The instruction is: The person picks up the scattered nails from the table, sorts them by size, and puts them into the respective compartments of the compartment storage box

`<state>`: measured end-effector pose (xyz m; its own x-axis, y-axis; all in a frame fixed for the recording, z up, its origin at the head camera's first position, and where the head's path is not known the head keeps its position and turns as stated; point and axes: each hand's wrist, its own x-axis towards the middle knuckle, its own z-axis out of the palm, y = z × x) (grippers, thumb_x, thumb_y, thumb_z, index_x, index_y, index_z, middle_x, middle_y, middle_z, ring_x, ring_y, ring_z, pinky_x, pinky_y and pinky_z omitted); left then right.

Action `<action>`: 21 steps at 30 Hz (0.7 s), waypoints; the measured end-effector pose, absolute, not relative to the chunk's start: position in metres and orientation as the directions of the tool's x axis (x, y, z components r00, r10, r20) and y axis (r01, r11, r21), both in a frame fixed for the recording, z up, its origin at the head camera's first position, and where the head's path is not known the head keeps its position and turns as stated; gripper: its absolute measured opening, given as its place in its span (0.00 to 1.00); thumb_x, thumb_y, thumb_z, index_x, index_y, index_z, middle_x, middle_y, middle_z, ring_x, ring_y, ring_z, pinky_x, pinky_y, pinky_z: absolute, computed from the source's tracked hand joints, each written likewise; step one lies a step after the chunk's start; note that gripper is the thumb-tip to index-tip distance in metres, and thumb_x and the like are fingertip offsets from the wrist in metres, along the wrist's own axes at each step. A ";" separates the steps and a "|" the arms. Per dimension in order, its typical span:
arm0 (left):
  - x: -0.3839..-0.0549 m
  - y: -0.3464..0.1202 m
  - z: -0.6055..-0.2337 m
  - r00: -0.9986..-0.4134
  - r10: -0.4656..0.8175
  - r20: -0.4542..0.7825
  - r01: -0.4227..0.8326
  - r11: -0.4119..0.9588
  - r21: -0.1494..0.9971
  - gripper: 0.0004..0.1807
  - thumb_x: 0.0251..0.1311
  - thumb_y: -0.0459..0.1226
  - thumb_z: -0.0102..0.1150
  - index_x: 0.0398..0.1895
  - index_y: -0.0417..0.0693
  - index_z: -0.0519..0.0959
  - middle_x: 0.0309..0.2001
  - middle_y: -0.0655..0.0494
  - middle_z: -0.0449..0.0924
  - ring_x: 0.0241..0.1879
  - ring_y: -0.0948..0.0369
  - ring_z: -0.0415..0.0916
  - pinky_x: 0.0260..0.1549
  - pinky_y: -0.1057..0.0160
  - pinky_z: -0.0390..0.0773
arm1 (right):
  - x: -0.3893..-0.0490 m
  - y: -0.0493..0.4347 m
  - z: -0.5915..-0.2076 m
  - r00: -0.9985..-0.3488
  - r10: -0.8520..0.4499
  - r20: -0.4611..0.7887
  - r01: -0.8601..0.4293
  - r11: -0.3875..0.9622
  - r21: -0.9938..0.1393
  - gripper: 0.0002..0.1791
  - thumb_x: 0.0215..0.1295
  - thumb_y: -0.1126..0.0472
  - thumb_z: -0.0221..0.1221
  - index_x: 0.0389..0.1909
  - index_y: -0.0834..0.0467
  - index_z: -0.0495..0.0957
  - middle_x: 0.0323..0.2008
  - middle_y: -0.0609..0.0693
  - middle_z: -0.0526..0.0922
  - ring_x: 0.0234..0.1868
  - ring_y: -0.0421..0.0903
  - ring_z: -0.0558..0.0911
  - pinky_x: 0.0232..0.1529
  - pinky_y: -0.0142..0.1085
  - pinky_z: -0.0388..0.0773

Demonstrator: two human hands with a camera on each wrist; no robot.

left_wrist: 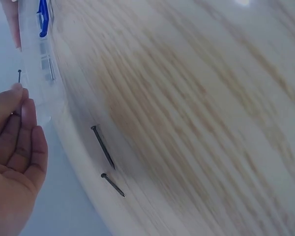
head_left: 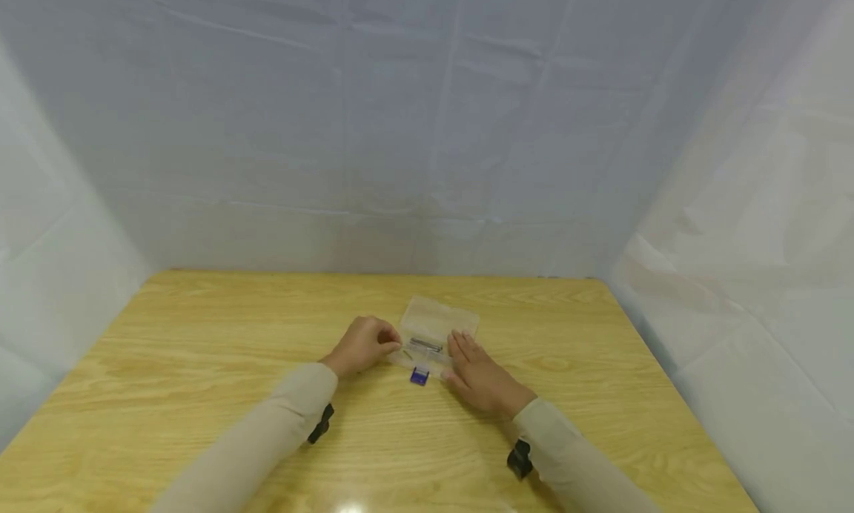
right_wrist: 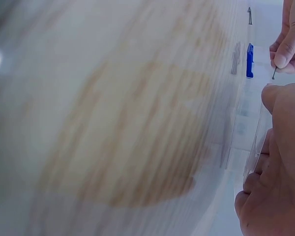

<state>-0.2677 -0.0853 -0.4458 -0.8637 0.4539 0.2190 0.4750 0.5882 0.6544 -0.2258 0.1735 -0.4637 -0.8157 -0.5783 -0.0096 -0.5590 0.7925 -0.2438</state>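
A clear plastic box (head_left: 437,362) lies on the wooden table (head_left: 220,335), its lid (head_left: 440,318) swung back and a blue latch (head_left: 419,376) at its front. Several dark nails (head_left: 425,345) lie in a rear compartment. Over the box's left end, my left hand (head_left: 363,344) pinches a small nail (left_wrist: 19,76) between thumb and fingertips. My right hand (head_left: 483,376) holds the box's right end, thumb by the near side and fingers over the far side. Two loose nails, a longer one (left_wrist: 103,147) and a shorter one (left_wrist: 113,185), lie left of the box.
Pale sheeting (head_left: 400,127) hangs behind the table and along both sides. Dark wrist cameras show under the left sleeve (head_left: 267,424) and the right sleeve (head_left: 567,454). The table's far edge runs a short way behind the lid.
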 end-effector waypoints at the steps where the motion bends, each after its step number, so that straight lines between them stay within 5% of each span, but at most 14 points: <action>1: -0.267 -0.084 -0.446 -0.865 0.451 0.219 0.474 0.594 0.650 0.02 0.58 0.32 0.65 0.30 0.41 0.84 0.30 0.54 0.84 0.30 0.64 0.79 0.32 0.66 0.79 | -0.226 0.173 -0.463 -0.816 -0.577 -0.012 -0.557 0.793 -0.246 0.36 0.77 0.48 0.38 0.72 0.70 0.43 0.74 0.65 0.44 0.74 0.60 0.44 0.72 0.50 0.46; 21: -0.265 -0.080 -0.447 -0.857 0.458 0.238 0.487 0.563 0.668 0.05 0.57 0.31 0.64 0.36 0.38 0.85 0.34 0.51 0.85 0.34 0.60 0.81 0.36 0.64 0.81 | -0.227 0.175 -0.464 -0.813 -0.582 -0.008 -0.562 0.789 -0.248 0.36 0.77 0.48 0.39 0.72 0.70 0.44 0.73 0.67 0.44 0.74 0.61 0.45 0.72 0.51 0.48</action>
